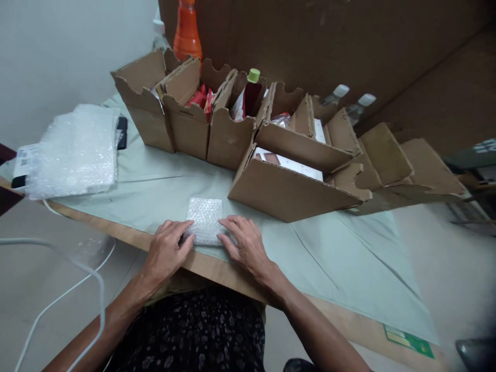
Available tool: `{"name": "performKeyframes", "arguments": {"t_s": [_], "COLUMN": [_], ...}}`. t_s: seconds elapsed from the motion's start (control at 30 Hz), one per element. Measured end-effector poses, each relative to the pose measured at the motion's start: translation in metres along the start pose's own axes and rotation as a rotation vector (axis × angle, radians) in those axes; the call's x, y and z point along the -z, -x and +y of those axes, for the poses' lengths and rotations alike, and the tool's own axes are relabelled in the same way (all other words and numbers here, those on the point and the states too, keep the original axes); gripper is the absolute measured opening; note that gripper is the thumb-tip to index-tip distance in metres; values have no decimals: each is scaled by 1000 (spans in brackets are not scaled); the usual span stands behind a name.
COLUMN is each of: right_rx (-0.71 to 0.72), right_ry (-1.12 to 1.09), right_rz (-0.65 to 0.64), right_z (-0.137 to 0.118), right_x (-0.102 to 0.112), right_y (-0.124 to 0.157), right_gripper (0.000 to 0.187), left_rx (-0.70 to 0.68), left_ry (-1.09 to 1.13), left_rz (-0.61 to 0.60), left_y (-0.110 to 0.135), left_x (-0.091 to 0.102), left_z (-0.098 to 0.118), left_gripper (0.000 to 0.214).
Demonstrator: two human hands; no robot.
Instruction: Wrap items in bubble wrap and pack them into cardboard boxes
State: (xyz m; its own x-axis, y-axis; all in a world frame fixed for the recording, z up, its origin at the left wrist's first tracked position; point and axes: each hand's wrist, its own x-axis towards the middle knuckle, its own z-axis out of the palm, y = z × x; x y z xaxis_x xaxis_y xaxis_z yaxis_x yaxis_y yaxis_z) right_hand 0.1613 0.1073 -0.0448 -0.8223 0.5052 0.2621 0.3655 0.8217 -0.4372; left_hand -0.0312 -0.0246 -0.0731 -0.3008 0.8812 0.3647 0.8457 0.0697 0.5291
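Observation:
A small, flat bubble-wrap pouch (205, 219) lies near the front edge of the cloth-covered table. My left hand (167, 244) holds its left side, with thumb and fingertips at the edge. On the opposite side, my right hand (245, 240) grips the pouch the same way, fingers bent. Whether anything is inside the pouch cannot be made out. Farther left sits a stack of larger bubble-wrap sheets (77, 150), partly covering a dark object (122, 133).
Cardboard bins (189, 126) stand in a row behind, holding packets and boxes. One bin (294, 188) juts forward, right of my hands. An orange bottle (187, 33) and clear bottles with white caps (341, 91) rise behind. A white cable (101, 289) loops at the lower left.

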Motion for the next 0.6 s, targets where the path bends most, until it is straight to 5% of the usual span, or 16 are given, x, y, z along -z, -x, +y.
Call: {"name": "performKeyframes", "arguments": {"t_s": [0.2,0.43,0.6], "right_rx": [233,-60,-19], "right_ry": [76,-183,98], "right_rz": [-137,-227,-118], "right_z": [0,7,0], "right_x": [-9,-4,1], "right_y": [-2,-18,-16], "right_gripper": [27,31,34], "left_rx": [-7,-104,-10], "left_ry": [-119,77,-19], "left_rz": [44,-3,-21], "left_y": [-4,1,-23], "left_x": [-3,2,-9], "left_z": [-1,2,-9], "left_gripper": [29,28,28]}}
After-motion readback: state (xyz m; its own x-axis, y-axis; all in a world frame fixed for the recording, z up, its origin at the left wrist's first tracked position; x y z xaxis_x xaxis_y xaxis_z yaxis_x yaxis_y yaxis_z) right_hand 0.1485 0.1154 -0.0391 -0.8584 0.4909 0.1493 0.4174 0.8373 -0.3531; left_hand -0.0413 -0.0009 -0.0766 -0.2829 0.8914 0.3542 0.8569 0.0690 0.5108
